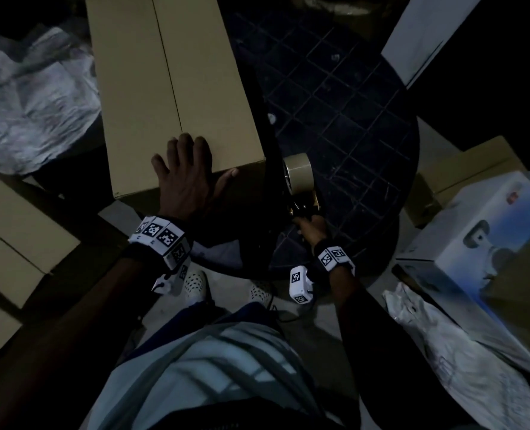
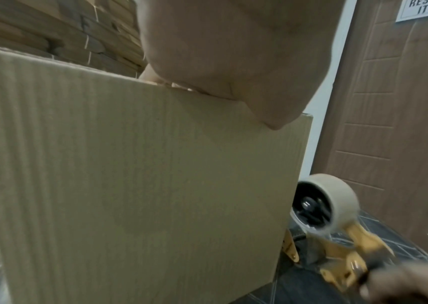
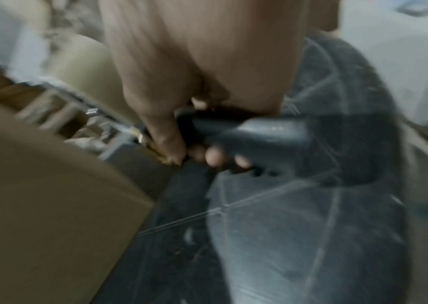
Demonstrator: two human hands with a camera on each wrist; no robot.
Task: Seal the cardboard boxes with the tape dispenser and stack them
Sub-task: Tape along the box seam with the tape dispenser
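Head view. Cardboard box (image 1: pixel 170 88): flaps closed, centre seam bare of tape, standing on a dark round gridded surface (image 1: pixel 344 125). Left hand (image 1: pixel 184 172): flat on the box's near top edge, fingers straight and spread, thumb over the corner; holds nothing. Tape dispenser (image 1: pixel 299 184): brown roll on a yellow frame, just beside the box's near right corner. Right hand (image 1: pixel 311 228): fingers wrapped round the dispenser's handle. More cardboard boxes (image 1: pixel 6 231) at left; a printed white carton (image 1: pixel 487 231) at right; crumpled wrapping (image 1: pixel 31 97) at upper left.

Left wrist view. Box side wall (image 2: pixel 134 185) fills the frame; the left hand's palm (image 2: pixel 233 51) rests over its top edge. Dispenser (image 2: pixel 329 218) to the right, close to the box corner. Brown panelled door (image 2: pixel 400 123) behind.

Right wrist view, blurred. Right hand (image 3: pixel 202 86) curled round the dark handle (image 3: pixel 254 133); box (image 3: pixel 38 195) at left.
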